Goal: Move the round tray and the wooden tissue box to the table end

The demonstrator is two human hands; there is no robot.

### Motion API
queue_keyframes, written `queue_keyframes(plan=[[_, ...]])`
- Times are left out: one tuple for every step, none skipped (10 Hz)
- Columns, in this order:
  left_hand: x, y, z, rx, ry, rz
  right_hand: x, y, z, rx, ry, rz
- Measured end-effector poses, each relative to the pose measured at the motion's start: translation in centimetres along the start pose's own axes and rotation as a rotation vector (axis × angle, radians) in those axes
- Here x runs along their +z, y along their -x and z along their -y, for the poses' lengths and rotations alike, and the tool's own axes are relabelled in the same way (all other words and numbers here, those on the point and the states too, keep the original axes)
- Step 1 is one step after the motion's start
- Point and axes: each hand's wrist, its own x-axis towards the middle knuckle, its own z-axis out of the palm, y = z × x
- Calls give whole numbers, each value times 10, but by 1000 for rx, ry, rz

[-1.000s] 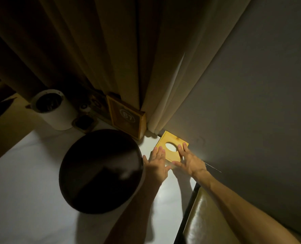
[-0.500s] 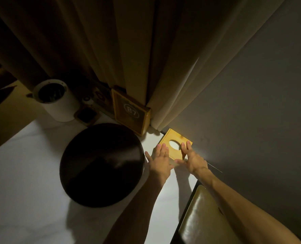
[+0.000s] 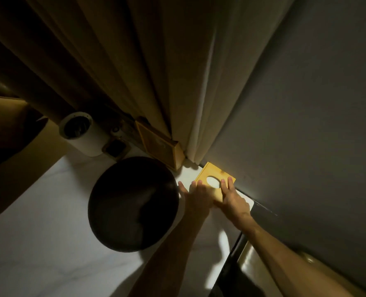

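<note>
The wooden tissue box [image 3: 210, 173], yellow with an oval hole in its top, sits in the far right corner of the white table [image 3: 38, 243], against the grey wall. My left hand [image 3: 198, 197] lies on its near left edge with fingers spread. My right hand [image 3: 232, 197] rests flat on the box's top, fingers beside the hole. Neither hand wraps around the box. The dark round tray [image 3: 132, 204] lies on the table just left of my left hand.
A framed wooden sign [image 3: 158, 145] leans against the curtain [image 3: 156, 71] behind the tray. A white cylinder [image 3: 81, 133] and a small dark holder [image 3: 114, 146] stand further left. A padded seat [image 3: 252, 264] is at the table's right edge.
Both hands have slid further onto the tissue box; the right hand's fingers now lie beside its hole. The box stays in the corner. The camera has shifted.
</note>
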Motion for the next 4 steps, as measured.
queue_keyframes(plan=[[-51,-13,-26,14,7,75,-1,3,-3,-92,114,1],[-95,-25,-34,-69,19,289,-19,-1,0,-100,173,72],[-99,-20,-25,-182,55,514,-54,-1,17,-73,165,151],[-94,14,-3,-281,166,405,-64,4,23,-49,233,130]])
